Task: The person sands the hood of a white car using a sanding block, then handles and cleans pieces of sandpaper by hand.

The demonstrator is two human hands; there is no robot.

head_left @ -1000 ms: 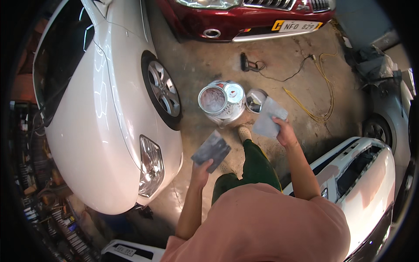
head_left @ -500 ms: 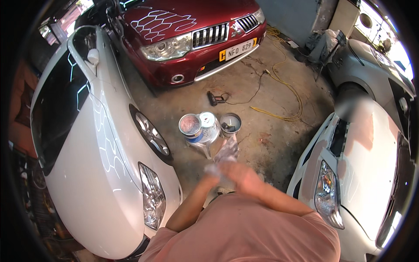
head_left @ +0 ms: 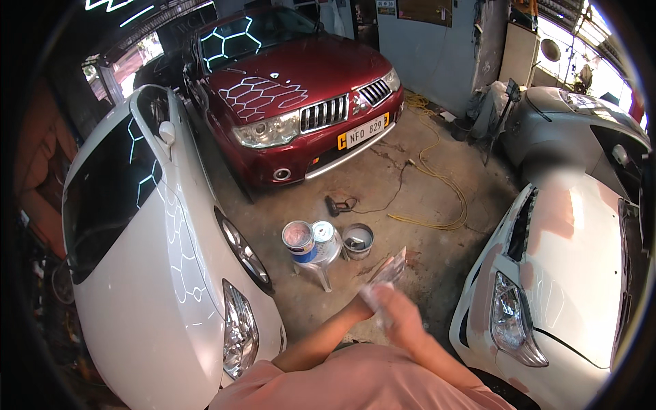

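Note:
My left hand (head_left: 369, 305) is mostly covered by the other hand. It seems closed on a flat, grey-smeared piece (head_left: 394, 264) that sticks out up and to the right; what kind it is does not show. My right hand (head_left: 403, 317), blurred by motion, is curled against the near end of that piece. Something pale shows at its fingers, too smeared to name. Beyond the hands, an open can with pinkish contents (head_left: 298, 234) and a white-topped can (head_left: 323, 231) stand on a small translucent stool (head_left: 321, 269). Beside them is a dark-rimmed bucket (head_left: 358, 242) with objects inside.
A white car (head_left: 160, 294) flanks me on the left. To the right is a white car with brownish patches (head_left: 553, 253), and behind it a silver car (head_left: 567, 113). A red car (head_left: 294, 89) faces me. On the floor lie a black power tool (head_left: 335, 206) and yellow cord (head_left: 444, 225).
The view has tilted upward, showing more of the red car and back wall. Both hands, with the flat piece, have shifted right and lower in the picture. The right hand stays against it.

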